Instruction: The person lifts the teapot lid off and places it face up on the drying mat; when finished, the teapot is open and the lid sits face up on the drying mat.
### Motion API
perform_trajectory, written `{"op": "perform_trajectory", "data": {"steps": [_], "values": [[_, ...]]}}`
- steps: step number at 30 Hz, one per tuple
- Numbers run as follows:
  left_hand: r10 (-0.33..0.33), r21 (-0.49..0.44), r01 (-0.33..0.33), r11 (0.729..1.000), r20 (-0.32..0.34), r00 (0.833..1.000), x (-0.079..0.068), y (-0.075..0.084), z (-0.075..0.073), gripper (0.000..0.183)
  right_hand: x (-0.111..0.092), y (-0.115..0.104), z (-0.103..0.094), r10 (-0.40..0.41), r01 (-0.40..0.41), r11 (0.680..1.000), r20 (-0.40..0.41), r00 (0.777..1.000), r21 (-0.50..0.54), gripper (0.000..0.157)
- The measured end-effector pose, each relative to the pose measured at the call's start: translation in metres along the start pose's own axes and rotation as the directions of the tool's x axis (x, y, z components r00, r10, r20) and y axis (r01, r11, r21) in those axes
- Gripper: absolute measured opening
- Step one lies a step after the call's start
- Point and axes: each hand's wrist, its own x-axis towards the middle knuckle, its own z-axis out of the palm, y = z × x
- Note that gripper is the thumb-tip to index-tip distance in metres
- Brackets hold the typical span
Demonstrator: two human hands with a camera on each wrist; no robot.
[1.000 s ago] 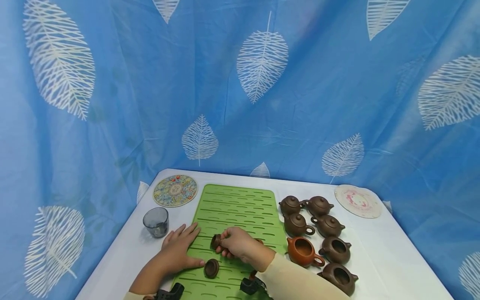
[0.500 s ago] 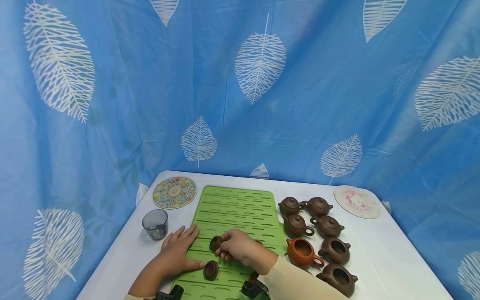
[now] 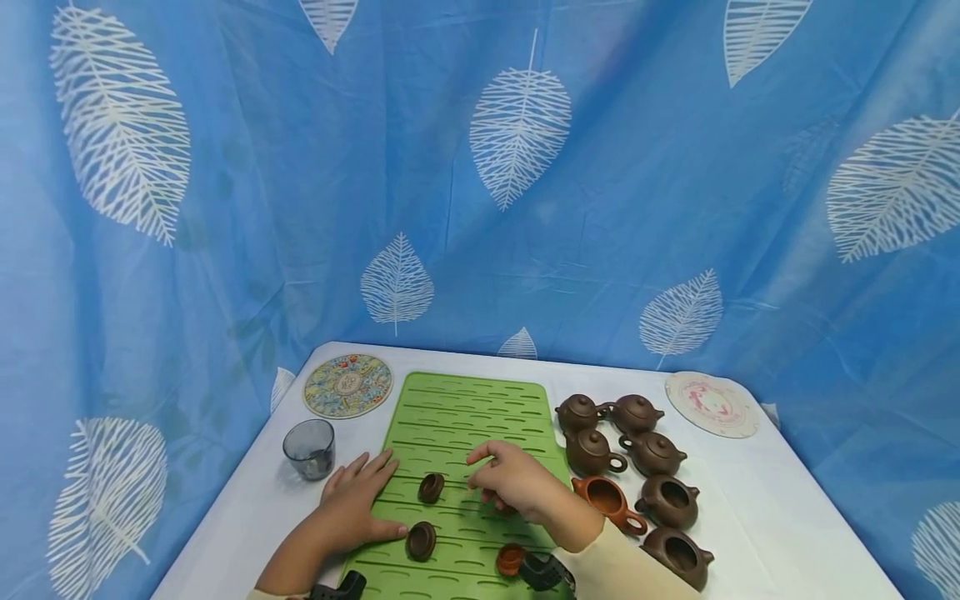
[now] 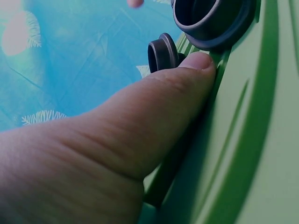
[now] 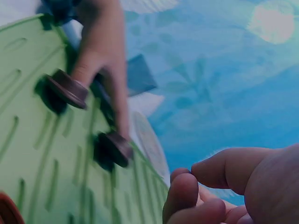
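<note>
On the green ridged mat (image 3: pixel 472 400) two dark brown teapot lids lie tipped with their hollow undersides showing, the farther lid (image 3: pixel 431 488) and the nearer lid (image 3: pixel 422 541). My left hand (image 3: pixel 352 504) rests spread over the mat's left edge, thumb tip right by the nearer lid (image 4: pixel 215 28) in the left wrist view. Just right of the farther lid, my right hand (image 3: pixel 513 483) hovers over the mat with loosely bent fingers and nothing in them. A reddish-brown lid (image 3: pixel 510 559) lies below it, beside the black wrist camera mount.
Right of the mat stand several lidded dark teapots (image 3: pixel 591 452), two lidless dark ones (image 3: pixel 678 557) and a lidless reddish-brown teapot (image 3: pixel 603 496). A grey glass (image 3: pixel 310 450) and a patterned disc (image 3: pixel 348 387) are at left. A pink-white disc (image 3: pixel 712 404) lies back right.
My right hand has let go of the farther lid, which now lies on the mat, and has drawn back to the right. The reddish-brown lid is more exposed. My left hand stays put.
</note>
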Motion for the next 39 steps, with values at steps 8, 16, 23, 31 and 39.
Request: {"op": "perform_trajectory", "data": {"steps": [8, 16, 23, 31, 39], "values": [[0.002, 0.013, -0.002, 1.0, -0.012, 1.0, -0.001, 0.0, -0.001, 0.111, -0.014, -0.005, -0.039, -0.066, 0.066, 0.998, -0.135, 0.989, -0.004, 0.034], [0.033, -0.003, -0.034, 0.999, -0.032, 0.999, 0.0, -0.003, 0.002, 0.112, -0.027, 0.005, -0.08, -0.045, 0.028, 0.998, -0.355, 0.934, -0.053, 0.03], [0.019, 0.01, -0.019, 1.0, -0.009, 1.0, 0.001, -0.001, -0.002, 0.111, -0.035, 0.019, -0.11, -0.03, 0.018, 0.999, -0.472, 0.881, -0.03, 0.033], [0.004, 0.001, -0.004, 1.0, -0.014, 1.0, 0.001, -0.003, 0.002, 0.111, -0.043, 0.03, -0.127, 0.02, -0.058, 0.997, -0.543, 0.84, -0.053, 0.035], [0.036, -0.015, -0.036, 0.999, -0.026, 0.999, 0.001, -0.002, 0.002, 0.112, -0.046, 0.041, -0.128, 0.009, -0.1, 0.985, -0.544, 0.839, -0.138, 0.038]]}}
